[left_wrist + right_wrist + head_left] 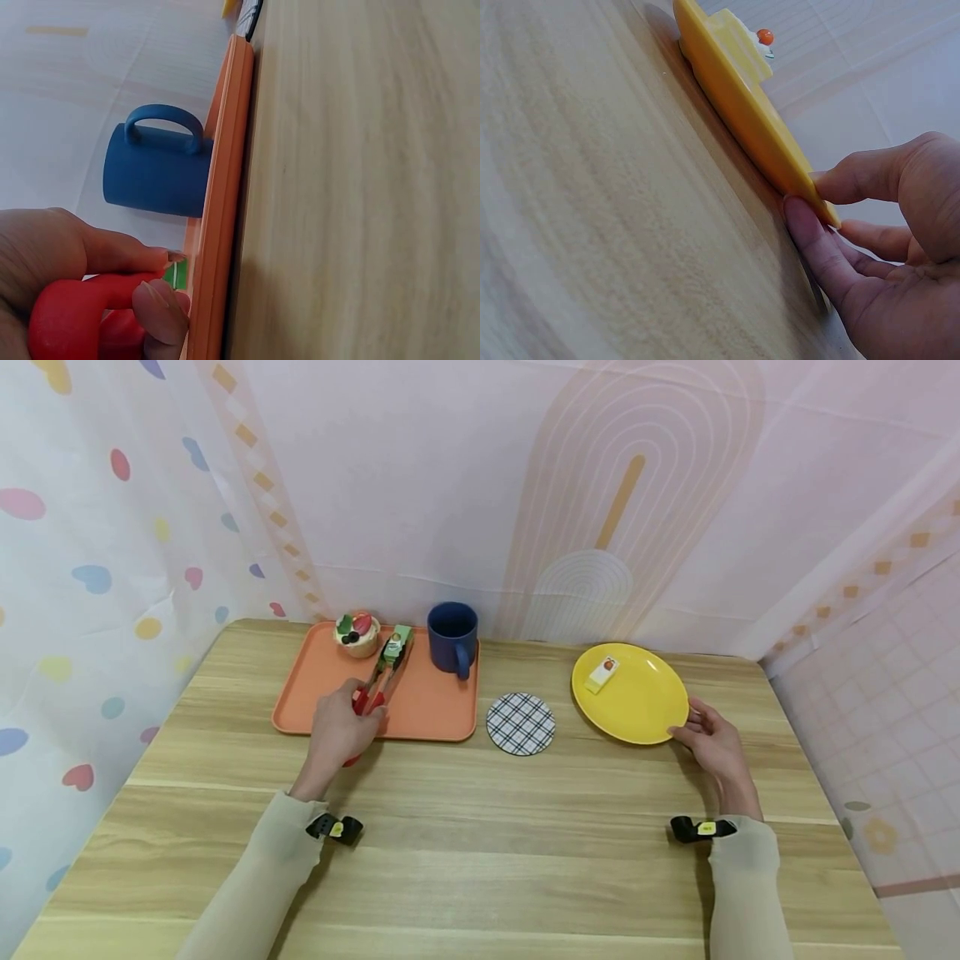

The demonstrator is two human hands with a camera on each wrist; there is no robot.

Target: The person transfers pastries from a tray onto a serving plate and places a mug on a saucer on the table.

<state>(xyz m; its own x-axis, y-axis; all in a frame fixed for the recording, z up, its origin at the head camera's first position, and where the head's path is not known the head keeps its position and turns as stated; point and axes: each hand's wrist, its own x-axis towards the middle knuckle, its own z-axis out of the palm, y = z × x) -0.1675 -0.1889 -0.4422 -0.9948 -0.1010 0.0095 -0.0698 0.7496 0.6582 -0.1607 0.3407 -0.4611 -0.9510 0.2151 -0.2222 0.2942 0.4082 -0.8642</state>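
Note:
In the head view my left hand (343, 724) grips red-handled tongs (361, 702) over the front of the orange tray (427, 710). The tongs' dark tips meet a small green cake slice (401, 635) near the tray's back edge. Up close in the left wrist view, thumb and fingers press on the red handles (64, 319). My right hand (716, 745) pinches the rim of the yellow plate (637, 714), thumb and fingers on opposite faces. On the plate lies a pale yellow cake slice (602, 674) with an orange-red topping; the right wrist view shows it side-on.
A cupcake (357, 635) with fruit on top stands at the tray's back left. The blue mug (452, 639) stands at its back right, handle toward me. Between tray and plate lies a round checked coaster (521, 724). A patterned cloth (450, 485) hangs behind the wooden table (510, 860).

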